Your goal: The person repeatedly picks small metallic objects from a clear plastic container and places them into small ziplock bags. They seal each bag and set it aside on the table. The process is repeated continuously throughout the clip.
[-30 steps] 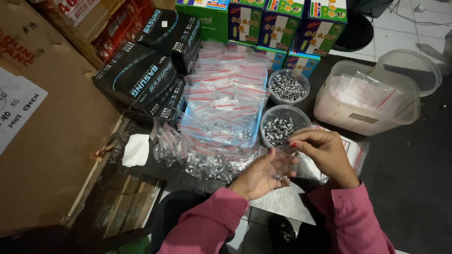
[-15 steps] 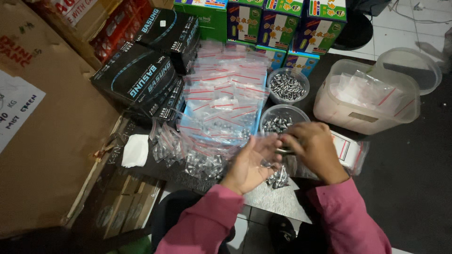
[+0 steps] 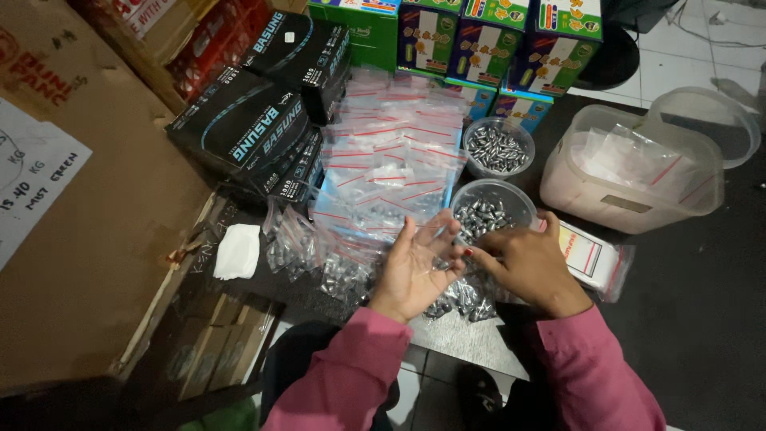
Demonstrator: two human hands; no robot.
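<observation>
Left hand (image 3: 415, 267) palm up, open | right hand (image 3: 523, 263) pinching small bag (image 3: 459, 291)

Two arms come up from the bottom edge of the frame, both in long pink sleeves. The left sleeve (image 3: 339, 379), at the lower middle, is of smooth cloth that creases near the cuff, which ends at the wrist. The right sleeve (image 3: 594, 371), at the lower right, is the same pink with soft folds along its length. Above the cuffs, near the middle of the frame, the left hand (image 3: 415, 267) and the right hand (image 3: 527, 267) are bare and gloveless. One fingernail on the right hand carries red polish.
</observation>
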